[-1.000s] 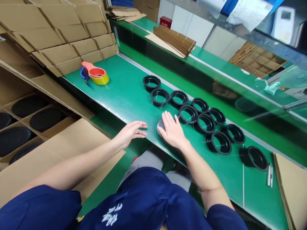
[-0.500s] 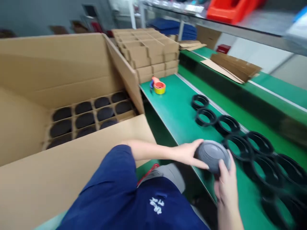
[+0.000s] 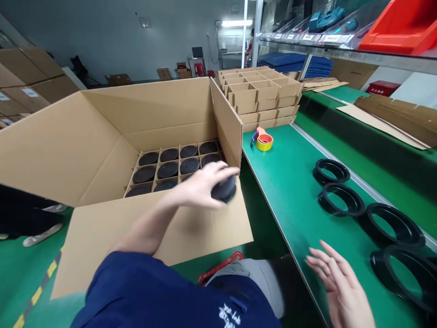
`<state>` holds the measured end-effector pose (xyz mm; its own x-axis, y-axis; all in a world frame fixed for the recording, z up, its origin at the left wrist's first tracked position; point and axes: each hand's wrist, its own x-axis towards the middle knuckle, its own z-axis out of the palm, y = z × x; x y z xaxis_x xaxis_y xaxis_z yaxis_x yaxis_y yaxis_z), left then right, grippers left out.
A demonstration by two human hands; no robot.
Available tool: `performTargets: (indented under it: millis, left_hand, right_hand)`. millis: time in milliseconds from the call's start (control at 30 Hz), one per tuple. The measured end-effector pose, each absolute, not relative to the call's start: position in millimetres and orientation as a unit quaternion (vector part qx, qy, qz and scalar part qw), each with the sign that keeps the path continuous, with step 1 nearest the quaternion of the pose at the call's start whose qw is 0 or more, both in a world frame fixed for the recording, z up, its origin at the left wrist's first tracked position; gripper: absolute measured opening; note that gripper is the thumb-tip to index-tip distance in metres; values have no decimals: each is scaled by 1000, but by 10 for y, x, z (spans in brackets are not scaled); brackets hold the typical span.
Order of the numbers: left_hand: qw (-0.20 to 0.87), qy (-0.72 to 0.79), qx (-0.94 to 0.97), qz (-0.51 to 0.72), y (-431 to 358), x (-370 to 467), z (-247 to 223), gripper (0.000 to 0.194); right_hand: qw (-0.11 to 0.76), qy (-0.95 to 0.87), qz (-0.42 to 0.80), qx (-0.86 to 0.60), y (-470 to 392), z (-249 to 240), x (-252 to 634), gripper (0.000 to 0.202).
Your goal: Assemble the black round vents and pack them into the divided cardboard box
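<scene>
Above the near flap of a large cardboard box (image 3: 102, 228), my left hand (image 3: 198, 187) grips a round black part (image 3: 223, 189), slightly blurred. Its fingers wrap over the top and side. Inside the box, several round black parts (image 3: 168, 170) sit in the cells of a cardboard divider. My right hand (image 3: 341, 284) hovers over the green work surface (image 3: 290, 182), fingers apart and holding nothing. To its right lie several black rings (image 3: 341, 199), the nearest one (image 3: 406, 275) close to that hand.
A tape dispenser (image 3: 263, 140) with yellow tape lies by the table's edge. Stacked cardboard dividers (image 3: 261, 95) stand behind it. A metal shelf (image 3: 341, 48) with a red bin (image 3: 403, 27) overhangs the right side. Another person's legs (image 3: 27, 218) show at far left.
My left hand has carried the round black part leftward from the work surface to over the box flap. The right hand has let go of it and opened. The view has turned left.
</scene>
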<state>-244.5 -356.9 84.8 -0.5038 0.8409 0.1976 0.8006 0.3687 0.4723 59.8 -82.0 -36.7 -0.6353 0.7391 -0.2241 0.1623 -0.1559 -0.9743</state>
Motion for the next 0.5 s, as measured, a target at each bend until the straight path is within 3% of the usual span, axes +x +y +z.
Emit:
performTargets:
  millis: [133,300,500]
  left_hand:
    - [-26,949,275,152,-3612,-3226,588,110]
    - [124,941,298,101,-3147,-3777,-87,108]
    - [213,932,283,72,-2989,-4057,-644,114]
  right_hand:
    - [262,-587,636,-428,-508,-610,682,60]
    - [220,-601,634,-434,-480,-718,692,68]
    - [213,-578,625,-480,-551,-602,705,81]
